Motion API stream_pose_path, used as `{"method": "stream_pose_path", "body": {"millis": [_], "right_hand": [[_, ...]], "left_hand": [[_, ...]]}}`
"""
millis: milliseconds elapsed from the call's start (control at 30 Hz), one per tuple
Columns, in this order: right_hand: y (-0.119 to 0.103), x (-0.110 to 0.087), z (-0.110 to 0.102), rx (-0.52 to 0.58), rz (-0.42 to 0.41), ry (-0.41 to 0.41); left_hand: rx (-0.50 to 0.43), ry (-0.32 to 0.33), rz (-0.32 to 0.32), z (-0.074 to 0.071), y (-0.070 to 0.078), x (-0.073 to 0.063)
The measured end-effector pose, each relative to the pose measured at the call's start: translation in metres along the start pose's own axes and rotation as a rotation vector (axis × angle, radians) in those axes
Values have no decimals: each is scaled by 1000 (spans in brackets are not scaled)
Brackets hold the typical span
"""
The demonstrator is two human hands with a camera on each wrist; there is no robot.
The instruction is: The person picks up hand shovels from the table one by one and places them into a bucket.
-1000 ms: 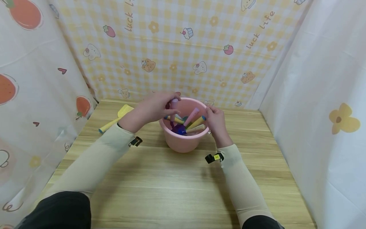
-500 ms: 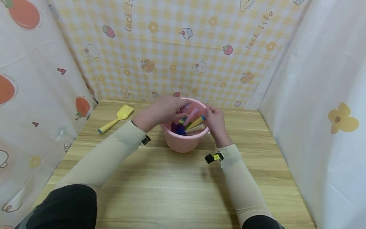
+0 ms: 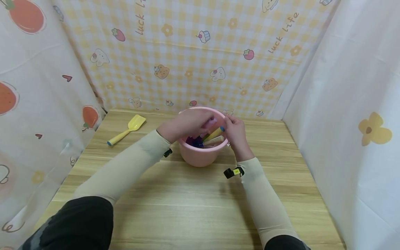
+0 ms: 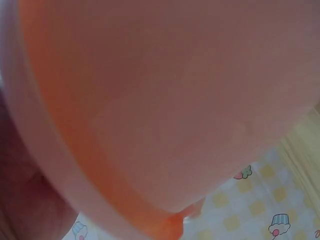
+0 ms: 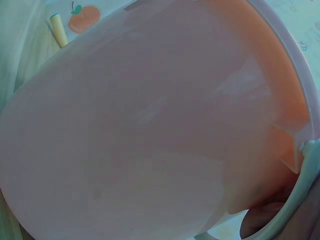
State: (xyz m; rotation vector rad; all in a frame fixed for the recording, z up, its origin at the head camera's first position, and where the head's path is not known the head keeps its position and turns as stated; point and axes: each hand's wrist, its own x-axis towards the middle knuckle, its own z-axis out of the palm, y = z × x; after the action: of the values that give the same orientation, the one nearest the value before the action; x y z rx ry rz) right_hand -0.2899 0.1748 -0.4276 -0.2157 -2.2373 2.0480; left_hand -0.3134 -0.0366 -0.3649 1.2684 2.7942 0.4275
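Note:
A pink bucket [image 3: 198,159] stands upright on the wooden table, holding several toy tools. My left hand [image 3: 189,122] reaches over its near-left rim and grips a pinkish-lilac handle [image 3: 211,122] inside; the far end of that handle is hidden. At the right rim, my right hand [image 3: 235,132] pinches the edge beside the bucket's pale carrying handle [image 5: 306,192]. A yellow handle with a blue tip [image 3: 216,133], a cream-coloured handle [image 3: 215,140] and a dark blue piece [image 3: 197,142] show in the bucket. Both wrist views are mostly filled by its outer wall.
A yellow toy shovel [image 3: 126,131] with a blue-tipped handle lies on the table [image 3: 200,205] left of the bucket. Printed cloth [image 3: 187,52] hangs close behind the bucket, and white cloth sides [image 3: 350,104] flank the table.
My left hand has moved rightward across the bucket's opening, from a lilac handle near the left rim to the middle, now covering more of the contents. The right hand and the bucket have stayed put.

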Motion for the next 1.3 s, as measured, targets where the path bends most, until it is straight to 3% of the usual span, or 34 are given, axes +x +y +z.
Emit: {"method": "stream_pose_path", "body": {"millis": [233,333,1000,1300], "right_hand": [[1,0,0,8,17,-4],[1,1,0,11,15,-3],[2,1,0,34,15,-11],[0,0,-2,0,8,-9]], "left_hand": [[39,33,49,6,-3,3],[11,34,53,9,-4,2],[-51,-124,18,18,0,6],[-72,-115,3,16,2,3]]}}
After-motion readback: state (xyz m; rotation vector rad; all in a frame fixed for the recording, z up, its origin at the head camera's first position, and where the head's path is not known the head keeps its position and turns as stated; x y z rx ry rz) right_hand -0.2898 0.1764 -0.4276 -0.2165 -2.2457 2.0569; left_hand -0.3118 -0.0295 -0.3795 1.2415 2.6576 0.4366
